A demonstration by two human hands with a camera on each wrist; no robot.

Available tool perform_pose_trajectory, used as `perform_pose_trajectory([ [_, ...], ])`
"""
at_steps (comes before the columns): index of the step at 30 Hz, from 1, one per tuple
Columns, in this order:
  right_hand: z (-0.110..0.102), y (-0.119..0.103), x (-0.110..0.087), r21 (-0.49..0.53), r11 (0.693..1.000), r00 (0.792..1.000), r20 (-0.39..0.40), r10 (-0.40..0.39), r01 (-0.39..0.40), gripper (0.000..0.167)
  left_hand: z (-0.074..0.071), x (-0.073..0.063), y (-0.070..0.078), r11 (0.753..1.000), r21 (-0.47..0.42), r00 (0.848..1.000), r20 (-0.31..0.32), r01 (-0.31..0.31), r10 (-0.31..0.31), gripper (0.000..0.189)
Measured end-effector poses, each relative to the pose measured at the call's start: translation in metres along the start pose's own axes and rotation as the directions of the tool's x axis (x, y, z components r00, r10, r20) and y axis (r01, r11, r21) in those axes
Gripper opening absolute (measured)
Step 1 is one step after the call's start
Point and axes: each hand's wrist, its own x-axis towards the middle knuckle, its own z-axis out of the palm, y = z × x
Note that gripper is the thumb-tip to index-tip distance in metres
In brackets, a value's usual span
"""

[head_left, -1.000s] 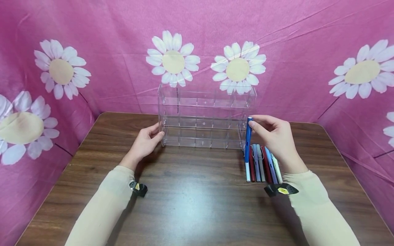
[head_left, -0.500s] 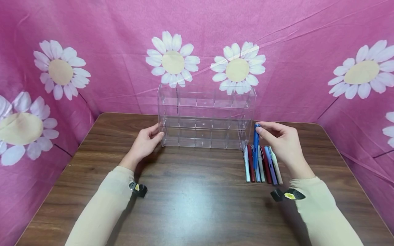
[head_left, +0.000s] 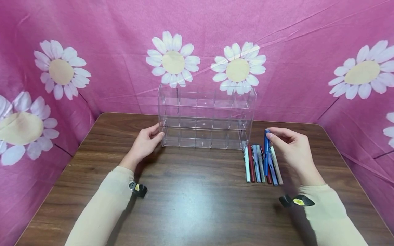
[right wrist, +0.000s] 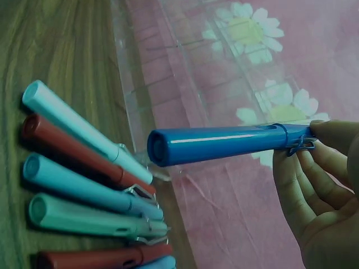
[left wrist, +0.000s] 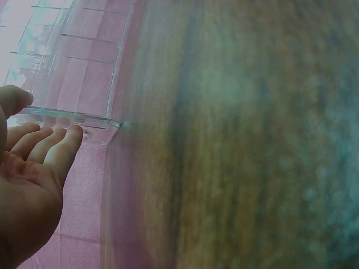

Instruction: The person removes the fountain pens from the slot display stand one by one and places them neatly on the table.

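Observation:
My right hand [head_left: 293, 148] pinches a blue pen [right wrist: 219, 143] near its clip end, thumb against fingers. In the head view the pen stands nearly upright above a row of pens on the table. That row holds a white pen [head_left: 247, 165], a dark red pen [right wrist: 84, 148], a light blue pen [right wrist: 84, 182], a grey pen [head_left: 261, 165] and others, lying side by side. A clear acrylic rack [head_left: 204, 122] with tiers and dividers stands at the table's back. My left hand [head_left: 143, 143] holds its left side wall between thumb and fingers [left wrist: 64, 151].
The brown wooden table [head_left: 184, 198] runs under everything. Behind it hangs a pink cloth [head_left: 123, 68] with large white flowers, seen through the clear rack. The pen row lies just in front of the rack's right end.
My right hand has moved right and toward me with the blue pen, from beside the rack over the white pen to above the row's right part. The left hand and rack stay put.

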Motion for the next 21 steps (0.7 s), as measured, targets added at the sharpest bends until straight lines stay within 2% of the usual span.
perform_pose_trajectory([
  [8, -0.010, 0.015, -0.006, -0.048, 0.998, 0.999, -0.006, 0.033, -0.033, 0.038, 0.000, -0.001, 0.001, 1.000, -0.010, 1.000, 0.003, 0.008, -0.008, 0.053],
  [21, -0.025, 0.047, -0.007, 0.053, 0.989, 0.990, 0.025, 0.140, -0.141, 0.038, 0.000, 0.000, -0.001, 1.000, 0.009, 1.000, -0.005, -0.001, 0.001, 0.052],
])
